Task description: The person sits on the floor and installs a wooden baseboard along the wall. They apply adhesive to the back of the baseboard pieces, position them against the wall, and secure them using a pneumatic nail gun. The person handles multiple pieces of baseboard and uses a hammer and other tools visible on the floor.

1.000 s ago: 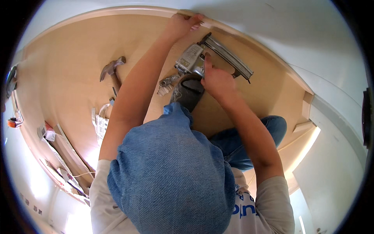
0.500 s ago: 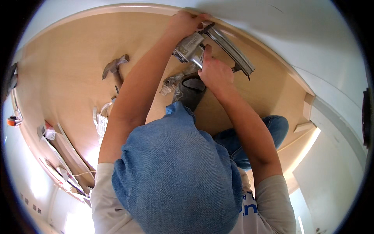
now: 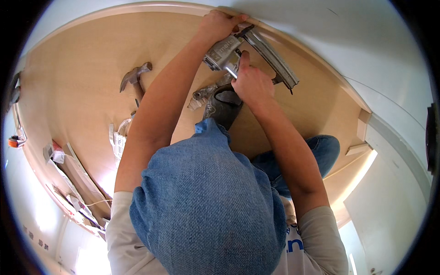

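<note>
In my right hand (image 3: 255, 82) is the handle of a metal nail gun (image 3: 225, 51), its index finger raised along the trigger area. The gun's nose is against or very near a light wooden trim strip (image 3: 286, 39) at the foot of the wall; exact contact is hard to make out. Its long magazine slants down to the right. My left hand (image 3: 219, 26) presses on the same strip just left of the nose, thumb stretched along it and the other fingers bent over it, partly hidden. An air hose fitting (image 3: 201, 94) lies below the gun, beside my shoe (image 3: 223, 107).
A claw hammer (image 3: 136, 78) lies on the wooden floor (image 3: 82, 91) left of my left forearm, near a white packet (image 3: 119, 142). Long strips (image 3: 85, 169) and scraps are spread at the far left. The pale wall (image 3: 366, 41) rises beyond the trim; a short wood piece (image 3: 357, 149) lies at right.
</note>
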The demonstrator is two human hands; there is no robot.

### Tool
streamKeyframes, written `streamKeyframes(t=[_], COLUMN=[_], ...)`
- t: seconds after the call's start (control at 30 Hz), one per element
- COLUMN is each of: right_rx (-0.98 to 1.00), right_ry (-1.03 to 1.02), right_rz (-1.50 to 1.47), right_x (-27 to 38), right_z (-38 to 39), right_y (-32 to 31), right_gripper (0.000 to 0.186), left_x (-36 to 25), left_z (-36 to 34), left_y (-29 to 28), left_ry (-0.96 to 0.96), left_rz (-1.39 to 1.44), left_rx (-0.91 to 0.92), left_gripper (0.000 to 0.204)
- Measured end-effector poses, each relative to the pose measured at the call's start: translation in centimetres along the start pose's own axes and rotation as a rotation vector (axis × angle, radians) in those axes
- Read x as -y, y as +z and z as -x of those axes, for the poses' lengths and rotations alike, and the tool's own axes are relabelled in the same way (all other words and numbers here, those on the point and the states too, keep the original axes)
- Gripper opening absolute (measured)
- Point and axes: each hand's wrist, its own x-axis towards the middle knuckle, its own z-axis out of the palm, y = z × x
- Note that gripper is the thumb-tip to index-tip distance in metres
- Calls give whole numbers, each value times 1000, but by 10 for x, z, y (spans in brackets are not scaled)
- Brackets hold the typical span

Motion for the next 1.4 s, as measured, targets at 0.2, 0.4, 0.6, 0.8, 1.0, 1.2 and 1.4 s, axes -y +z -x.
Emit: streamKeyframes(t=[0.2, 0.4, 0.6, 0.8, 1.0, 1.2, 1.4], right_rx=[39, -52, 102, -115, -37, -130, -241], right_ry=[-5, -156, 206, 484, 357, 451, 639], right_rz=[-55, -658, -1438, -2351, -2493, -2457, -2026], right_x=[-2, -44, -67, -53, -45, -66, -92], right_z=[12, 72, 76, 53, 30, 23, 35], right_y=[-6, -33, -67, 4, 43, 79, 101], right_gripper=[74, 49, 30, 24, 34, 35, 35], left_x=[3, 3, 2, -3, -16, 2, -8], left_z=[6, 6, 6, 9, 12, 5, 13], left_y=[-1, 5, 9, 9, 10, 27, 21], left_ry=[-57, -63, -81, -76, -164, -188, -164], left_rz=[96, 116, 166, 118, 331, 562, 561], left_rx=[36, 9, 22, 4, 141, 177, 159], left_gripper=[66, 59, 56, 57, 53, 58, 58])
